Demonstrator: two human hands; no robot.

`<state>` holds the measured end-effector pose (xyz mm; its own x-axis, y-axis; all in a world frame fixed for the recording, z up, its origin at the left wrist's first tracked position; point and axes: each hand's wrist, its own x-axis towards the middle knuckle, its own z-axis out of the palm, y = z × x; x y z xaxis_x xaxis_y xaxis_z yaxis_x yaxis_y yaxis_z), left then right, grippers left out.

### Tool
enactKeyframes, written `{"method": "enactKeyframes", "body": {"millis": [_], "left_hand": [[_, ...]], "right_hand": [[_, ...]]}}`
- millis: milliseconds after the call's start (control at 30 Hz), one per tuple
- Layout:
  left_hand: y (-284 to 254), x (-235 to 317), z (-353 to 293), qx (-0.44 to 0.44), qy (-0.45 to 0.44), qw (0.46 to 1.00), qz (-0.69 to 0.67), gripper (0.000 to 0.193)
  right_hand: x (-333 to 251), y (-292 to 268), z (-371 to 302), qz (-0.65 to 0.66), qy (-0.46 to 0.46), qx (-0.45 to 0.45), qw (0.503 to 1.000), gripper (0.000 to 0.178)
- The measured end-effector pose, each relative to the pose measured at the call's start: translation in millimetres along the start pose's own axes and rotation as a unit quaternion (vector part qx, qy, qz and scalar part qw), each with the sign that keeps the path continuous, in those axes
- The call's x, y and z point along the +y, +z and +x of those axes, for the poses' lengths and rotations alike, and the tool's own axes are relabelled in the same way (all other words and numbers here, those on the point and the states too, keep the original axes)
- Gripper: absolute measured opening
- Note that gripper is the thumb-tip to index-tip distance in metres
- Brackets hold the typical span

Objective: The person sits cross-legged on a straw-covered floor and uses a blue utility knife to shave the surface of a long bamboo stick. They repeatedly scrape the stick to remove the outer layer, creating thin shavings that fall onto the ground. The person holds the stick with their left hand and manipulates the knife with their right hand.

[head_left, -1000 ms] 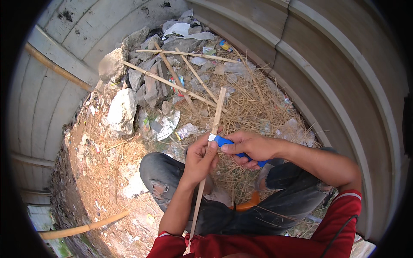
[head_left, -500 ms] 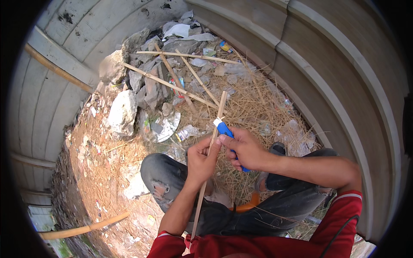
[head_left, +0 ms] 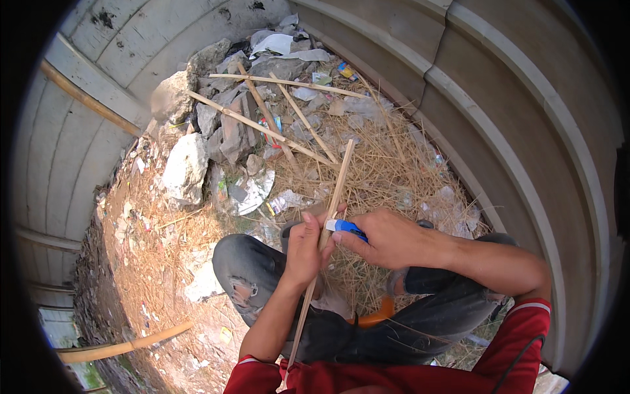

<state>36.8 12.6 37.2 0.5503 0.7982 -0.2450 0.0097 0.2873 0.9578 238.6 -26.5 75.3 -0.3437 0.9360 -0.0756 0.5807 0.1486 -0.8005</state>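
A long, thin bamboo strip (head_left: 342, 172) slants up from my lap, its far end in front of my knees. My left hand (head_left: 302, 253) is closed around the strip about midway, with the thumb raised beside it. My right hand (head_left: 396, 240) grips a blue utility knife (head_left: 350, 228), thumb along its near side. The pale front end of the knife lies against the strip, just above my left fingers. Part of the handle is hidden inside my right hand.
Several bamboo sticks (head_left: 266, 131) lie crossed on straw and litter ahead. Rocks (head_left: 186, 169) are piled at the far left. A corrugated metal wall (head_left: 499, 125) rises on the right, a pale panelled wall (head_left: 151, 39) on the left. Something orange (head_left: 379, 313) is by my legs.
The knife has come down the strip toward my left hand and turned more level. The small pale curl at its tip no longer shows. My left thumb has lifted from the strip.
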Motion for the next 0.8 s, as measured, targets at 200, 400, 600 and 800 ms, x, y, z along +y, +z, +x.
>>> {"method": "enactKeyframes", "body": {"millis": [200,400,600,800], "left_hand": [[-5.2,-15.1,-3.1,0.000,0.011,0.995,0.095,0.075],[-9.3,-11.0,-10.6,-0.064,0.014,0.997,0.034,0.065],[-10.0,-23.6,-6.4,-0.021,0.044,0.998,0.044,0.067],[-9.4,-25.4,-14.0,-0.031,0.050,0.991,0.123,0.064]], "right_hand": [[15.6,-19.6,24.5,-0.075,0.043,0.091,0.992,0.049],[41.6,-77.2,27.5,-0.107,0.086,0.249,0.959,0.052],[-10.0,-13.8,7.3,-0.079,0.020,0.014,0.997,0.047],[41.9,-64.5,38.7,-0.121,0.130,0.219,0.959,0.060]]}}
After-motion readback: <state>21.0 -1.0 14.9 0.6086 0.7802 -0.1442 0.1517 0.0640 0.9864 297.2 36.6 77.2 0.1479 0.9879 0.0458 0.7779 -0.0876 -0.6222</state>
